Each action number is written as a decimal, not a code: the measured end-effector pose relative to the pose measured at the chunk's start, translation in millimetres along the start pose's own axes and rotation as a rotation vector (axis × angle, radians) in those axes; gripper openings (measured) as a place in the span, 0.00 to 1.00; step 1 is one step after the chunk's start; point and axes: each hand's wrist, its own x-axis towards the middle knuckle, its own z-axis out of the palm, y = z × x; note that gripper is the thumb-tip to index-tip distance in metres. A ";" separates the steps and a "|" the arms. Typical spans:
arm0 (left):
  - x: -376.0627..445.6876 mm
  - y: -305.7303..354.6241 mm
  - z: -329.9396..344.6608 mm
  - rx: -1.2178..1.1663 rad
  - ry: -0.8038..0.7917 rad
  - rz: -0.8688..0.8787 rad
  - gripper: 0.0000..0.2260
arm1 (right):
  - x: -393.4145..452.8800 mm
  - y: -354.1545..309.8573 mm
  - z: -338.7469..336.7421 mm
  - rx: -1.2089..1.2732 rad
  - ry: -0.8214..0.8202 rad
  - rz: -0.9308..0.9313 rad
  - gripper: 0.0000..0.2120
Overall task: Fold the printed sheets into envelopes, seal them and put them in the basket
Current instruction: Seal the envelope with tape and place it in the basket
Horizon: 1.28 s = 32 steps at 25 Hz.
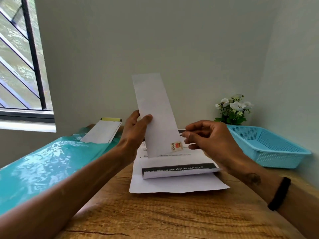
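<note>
The basket [269,149] sits far right on the table [155,218], nothing visible inside. The envelope [155,114] is up in the air, near upright: light, bendy paper, so I'd pinch it low on an edge. Left hand [136,131] grips its left edge, thumb in front. Right hand [210,137] is loosely curled beside the sticker [176,146]; contact unclear.

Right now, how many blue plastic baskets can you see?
1. The light blue perforated plastic basket sits on the wooden table at the right, by the wall, in front of the white flowers.
</note>
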 end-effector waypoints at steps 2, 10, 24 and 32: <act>5.8 13.9 1.0 0.061 0.015 0.004 0.11 | 14.8 -16.7 -7.1 -0.157 0.066 -0.141 0.09; 16.1 81.3 22.2 0.299 -0.057 0.136 0.08 | 88.7 -142.3 -51.9 -0.721 0.209 -0.617 0.29; -15.3 87.6 70.9 0.792 -0.226 0.485 0.09 | 25.9 -182.8 -118.3 -1.263 -0.060 -0.329 0.17; -34.6 99.5 134.8 0.897 -0.075 0.815 0.22 | -31.2 -140.1 -167.6 -1.047 0.168 -0.114 0.09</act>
